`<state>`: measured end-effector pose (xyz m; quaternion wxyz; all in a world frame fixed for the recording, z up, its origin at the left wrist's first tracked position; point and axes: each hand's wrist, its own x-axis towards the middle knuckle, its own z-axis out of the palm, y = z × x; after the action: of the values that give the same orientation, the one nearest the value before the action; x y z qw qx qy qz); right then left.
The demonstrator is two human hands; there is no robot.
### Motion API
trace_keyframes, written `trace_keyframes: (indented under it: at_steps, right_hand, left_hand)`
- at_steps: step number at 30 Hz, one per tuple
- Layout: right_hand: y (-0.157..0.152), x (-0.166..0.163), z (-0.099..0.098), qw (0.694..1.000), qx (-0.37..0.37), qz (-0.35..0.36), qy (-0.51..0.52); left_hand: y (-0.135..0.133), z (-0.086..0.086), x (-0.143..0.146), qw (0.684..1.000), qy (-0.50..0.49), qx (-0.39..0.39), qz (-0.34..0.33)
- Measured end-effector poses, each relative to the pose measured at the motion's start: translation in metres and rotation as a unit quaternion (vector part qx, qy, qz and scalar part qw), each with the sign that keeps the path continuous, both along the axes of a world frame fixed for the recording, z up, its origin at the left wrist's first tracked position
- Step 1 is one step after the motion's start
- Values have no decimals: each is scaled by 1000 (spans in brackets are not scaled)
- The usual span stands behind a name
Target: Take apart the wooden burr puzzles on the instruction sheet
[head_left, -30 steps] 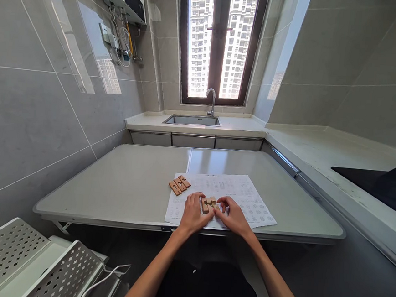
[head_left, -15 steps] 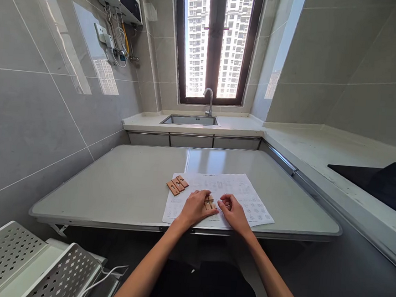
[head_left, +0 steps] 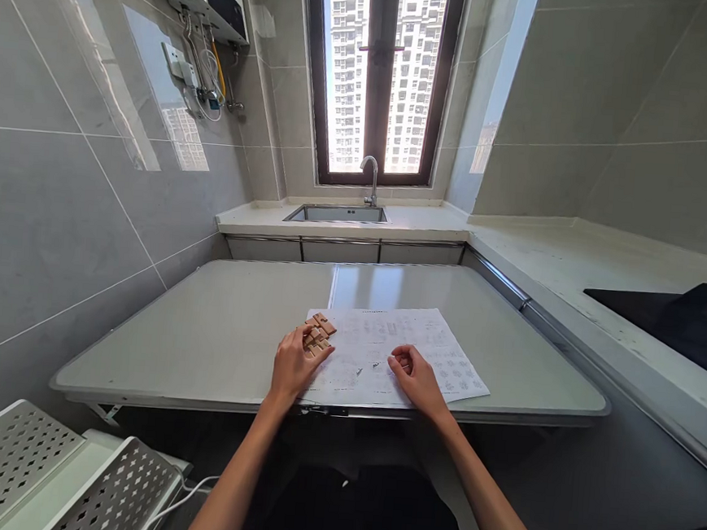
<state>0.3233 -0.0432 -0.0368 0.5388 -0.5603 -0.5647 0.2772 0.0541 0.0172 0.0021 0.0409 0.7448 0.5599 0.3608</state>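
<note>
I'm seeing my left hand (head_left: 293,364) now curling loosely over the wooden pieces (head_left: 319,332), having shifted left. My right hand (head_left: 417,374) is resting half-curled and holding nothing on the paper sheet (head_left: 444,355).

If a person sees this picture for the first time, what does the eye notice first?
First the two hands at the near edge of the grey table: the left hand touches small wooden blocks, the right hand rests curled on a printed sheet. Beyond them, a tall window stands above a sink.

Bright daylight from the window (head_left: 377,75) glares on glossy wall tiles (head_left: 145,110); edges bend with wide-angle distortion.
</note>
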Motion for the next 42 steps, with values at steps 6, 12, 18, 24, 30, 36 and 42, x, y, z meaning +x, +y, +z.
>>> trace_keyframes:
  at_steps: [6, 12, 18, 24, 30, 36, 42]
  right_hand:
    - [-2, -1, 2, 1000, -10, 5, -2]
    - [-3, -1, 3, 1000, -11, 5, -6]
    - [-2, -1, 3, 1000, -12, 3, -8]
    - [-3, -1, 4, 1000, -9, 0, -8]
    - [-3, -1, 3, 1000, -5, 0, -9]
    - [-3, -1, 3, 1000, -4, 1, -12]
    - [-3, -2, 4, 1000, -2, -3, -8]
  left_hand:
    - [-1, 1, -39, 998, 37, -11, 51]
    - [5, -5, -41, 996, 68, -27, 56]
    - [10, -5, -28, 995, 81, -29, 50]
    - [13, -5, -14, 995, 81, -24, 57]
    - [15, -8, 3, 993, 68, -17, 92]
    - [13, -9, 12, 995, 28, -17, 97]
    - [11, -7, -4, 993, -68, -35, 89]
